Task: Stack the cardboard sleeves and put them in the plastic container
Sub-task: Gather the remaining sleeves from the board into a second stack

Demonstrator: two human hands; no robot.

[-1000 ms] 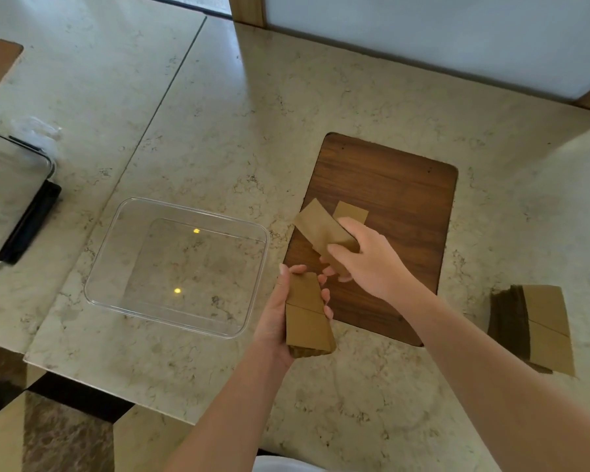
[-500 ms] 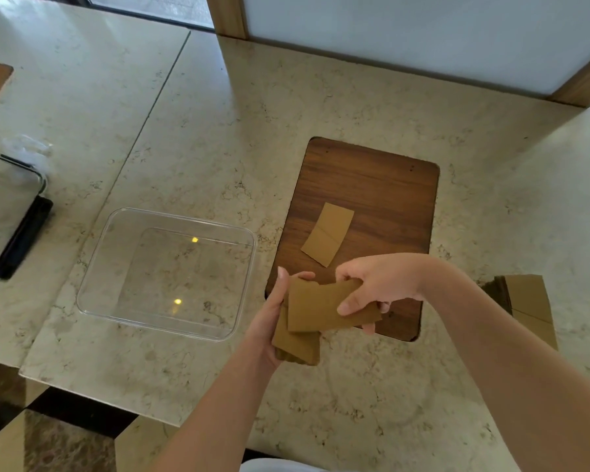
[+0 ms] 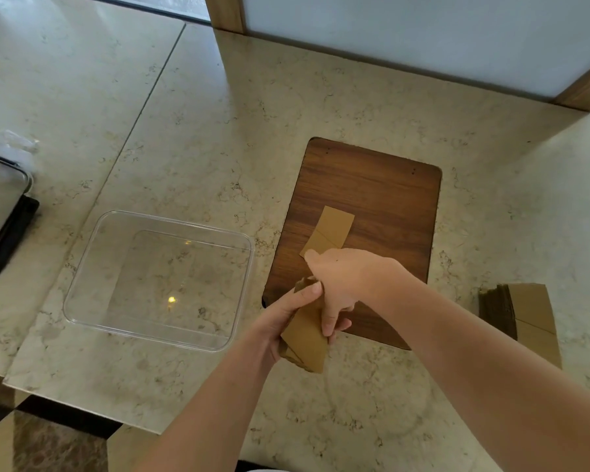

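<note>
1. The clear container (image 3: 157,279) sits on the tabletop (image 3: 218,137) to my left, and nothing lies in it; I see the stone through its floor.
2. My left hand (image 3: 286,321) is closed around a small stack of sleeves (image 3: 305,342), thumb across the top edge, holding it tilted just over the near corner of the board (image 3: 372,199).
3. My right hand (image 3: 341,284) curls over the same stack from above, fingers pressed against its right side, squaring the top sleeve onto the others.
4. One loose sleeve (image 3: 329,231) lies flat on the board, its near end hidden behind my right hand.
5. A bigger pile (image 3: 521,318) of sleeves rests on the tabletop to my right, well apart from the container.
6. Half a second ago my right hand was pinching a sleeve crosswise over the stack; now that sleeve lies lined up with the rest. The container has stayed where it was.
</note>
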